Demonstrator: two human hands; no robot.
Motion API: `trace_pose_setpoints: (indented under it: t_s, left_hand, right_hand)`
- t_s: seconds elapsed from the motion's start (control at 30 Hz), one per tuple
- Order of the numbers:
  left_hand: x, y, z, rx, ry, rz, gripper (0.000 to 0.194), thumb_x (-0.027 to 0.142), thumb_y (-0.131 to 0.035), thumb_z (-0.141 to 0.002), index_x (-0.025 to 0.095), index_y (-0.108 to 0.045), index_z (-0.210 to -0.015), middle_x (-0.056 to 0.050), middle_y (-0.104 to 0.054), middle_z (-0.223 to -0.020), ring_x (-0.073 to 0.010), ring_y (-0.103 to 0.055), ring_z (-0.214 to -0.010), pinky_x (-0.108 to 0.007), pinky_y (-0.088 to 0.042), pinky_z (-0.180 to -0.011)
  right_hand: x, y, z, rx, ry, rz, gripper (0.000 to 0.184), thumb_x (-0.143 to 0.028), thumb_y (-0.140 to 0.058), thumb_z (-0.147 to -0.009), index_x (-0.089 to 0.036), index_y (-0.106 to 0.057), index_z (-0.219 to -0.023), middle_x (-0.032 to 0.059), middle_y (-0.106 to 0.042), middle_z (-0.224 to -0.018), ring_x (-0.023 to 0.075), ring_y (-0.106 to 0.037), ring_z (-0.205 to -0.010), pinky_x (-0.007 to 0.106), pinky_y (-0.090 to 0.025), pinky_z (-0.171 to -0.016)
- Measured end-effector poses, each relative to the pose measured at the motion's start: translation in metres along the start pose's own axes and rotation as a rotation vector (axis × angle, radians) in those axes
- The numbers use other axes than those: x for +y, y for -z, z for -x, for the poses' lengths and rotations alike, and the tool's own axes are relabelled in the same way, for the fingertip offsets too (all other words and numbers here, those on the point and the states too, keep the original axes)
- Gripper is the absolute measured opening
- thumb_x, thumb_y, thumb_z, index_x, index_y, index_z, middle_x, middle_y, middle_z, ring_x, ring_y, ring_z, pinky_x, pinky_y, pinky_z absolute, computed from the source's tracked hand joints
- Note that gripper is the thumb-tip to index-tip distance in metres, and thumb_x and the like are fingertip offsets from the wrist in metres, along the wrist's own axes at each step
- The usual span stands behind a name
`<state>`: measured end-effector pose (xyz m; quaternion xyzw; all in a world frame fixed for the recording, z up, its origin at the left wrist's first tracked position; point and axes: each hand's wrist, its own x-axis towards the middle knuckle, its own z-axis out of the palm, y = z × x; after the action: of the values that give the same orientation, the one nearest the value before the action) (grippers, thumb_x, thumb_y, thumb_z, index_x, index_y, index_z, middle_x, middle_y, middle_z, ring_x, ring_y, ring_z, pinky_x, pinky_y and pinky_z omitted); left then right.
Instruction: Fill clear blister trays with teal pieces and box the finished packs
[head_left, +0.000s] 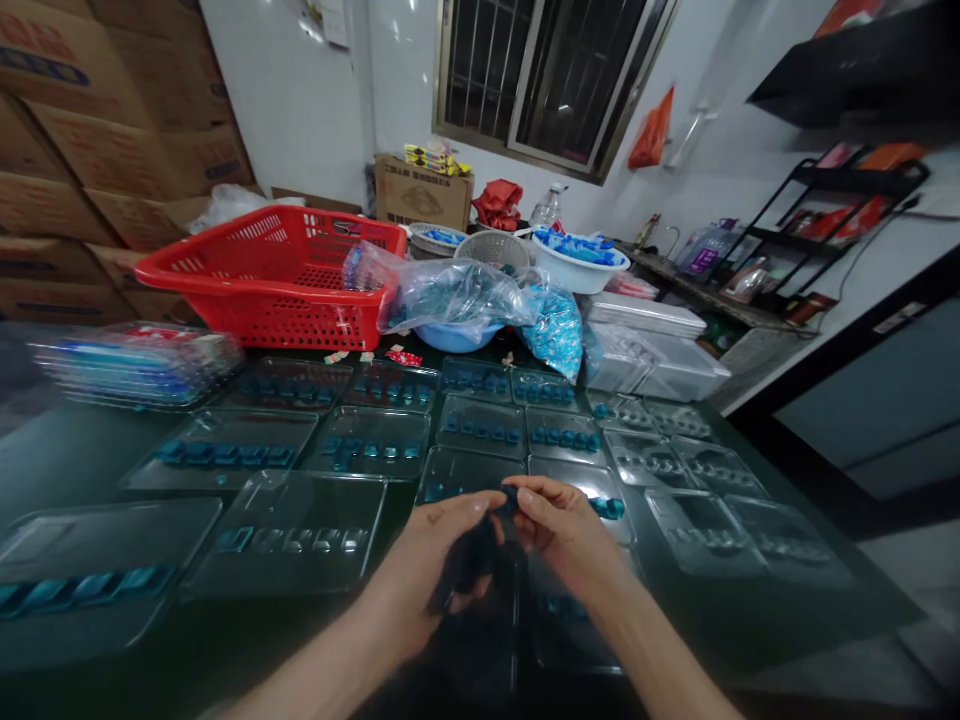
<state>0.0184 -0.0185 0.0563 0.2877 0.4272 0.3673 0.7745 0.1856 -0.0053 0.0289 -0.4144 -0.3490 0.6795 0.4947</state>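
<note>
Left hand (pixel 424 560) and right hand (pixel 562 530) together at lower centre of the frame, fingertips pinching a small dark-blue plastic piece (pixel 510 500), above clear plastic blister trays (pixel 300 510).

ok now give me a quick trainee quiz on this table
1. What do the left hand and right hand pinch between them?
2. True or false: the red plastic basket sits farther from the hands than the clear plastic trays do.
3. Which lies left of the basket in this view: the stacked cardboard cartons or the white bowl?
Key: 1. a small dark blue piece; 2. true; 3. the stacked cardboard cartons
</note>
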Motion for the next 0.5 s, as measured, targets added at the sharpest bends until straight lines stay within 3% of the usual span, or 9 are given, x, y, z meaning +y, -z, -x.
trace_pose_setpoints:
  t_s: [0.1, 0.2, 0.3, 0.4, 0.5]
  left_hand:
    - [-0.002, -0.005, -0.003, 0.019, 0.015, -0.020, 0.035, 0.040, -0.055, -0.077, 0.018, -0.057, -0.105, -0.005, -0.056, -0.081, -0.0110, -0.051, -0.047, -0.018, -0.025, -0.037]
    - [-0.009, -0.003, -0.011, -0.055, 0.047, -0.002, 0.036, 0.042, -0.056, -0.077, 0.016, -0.058, -0.101, -0.006, -0.056, -0.079, -0.0108, -0.048, -0.044, -0.018, -0.018, -0.034]
    - [-0.014, 0.001, -0.020, -0.136, 0.081, 0.043, 0.035, 0.042, -0.055, -0.078, 0.014, -0.059, -0.099, -0.006, -0.055, -0.075, -0.0096, -0.044, -0.042, -0.019, -0.015, -0.034]
    - [-0.013, 0.004, -0.027, -0.107, 0.153, 0.119, 0.038, 0.042, -0.056, -0.077, 0.016, -0.057, -0.104, -0.007, -0.057, -0.082, -0.0097, -0.043, -0.042, -0.018, -0.015, -0.034]
    - [-0.006, 0.009, -0.030, -0.041, 0.206, 0.187, 0.038, 0.039, -0.060, -0.073, 0.014, -0.059, -0.101, -0.009, -0.057, -0.081, -0.0083, -0.040, -0.041, -0.017, -0.015, -0.034]
  right_hand:
    - [0.002, 0.001, 0.000, 0.083, 0.061, 0.068, 0.025, -0.028, -0.071, -0.067, -0.017, -0.068, -0.089, -0.0014, -0.059, -0.058, 0.0079, -0.053, -0.054, 0.019, -0.041, -0.049]
    - [0.005, -0.002, 0.004, 0.136, 0.159, 0.219, 0.025, -0.031, -0.071, -0.067, -0.018, -0.069, -0.088, -0.0006, -0.063, -0.062, 0.0091, -0.054, -0.054, 0.021, -0.043, -0.050]
    - [0.003, 0.002, 0.005, 0.118, 0.165, 0.292, 0.025, -0.033, -0.071, -0.066, -0.019, -0.069, -0.087, -0.0001, -0.064, -0.064, 0.0106, -0.057, -0.055, 0.023, -0.046, -0.052]
    - [-0.015, 0.036, -0.011, 0.216, 0.255, 0.467, 0.029, -0.038, -0.067, -0.069, -0.019, -0.067, -0.091, -0.0003, -0.064, -0.064, 0.0113, -0.058, -0.054, 0.025, -0.048, -0.055]
    - [-0.053, 0.102, -0.045, 0.514, 0.413, 0.775, 0.040, -0.045, -0.062, -0.071, -0.016, -0.063, -0.099, 0.0015, -0.066, -0.069, 0.0133, -0.059, -0.057, 0.028, -0.049, -0.058]
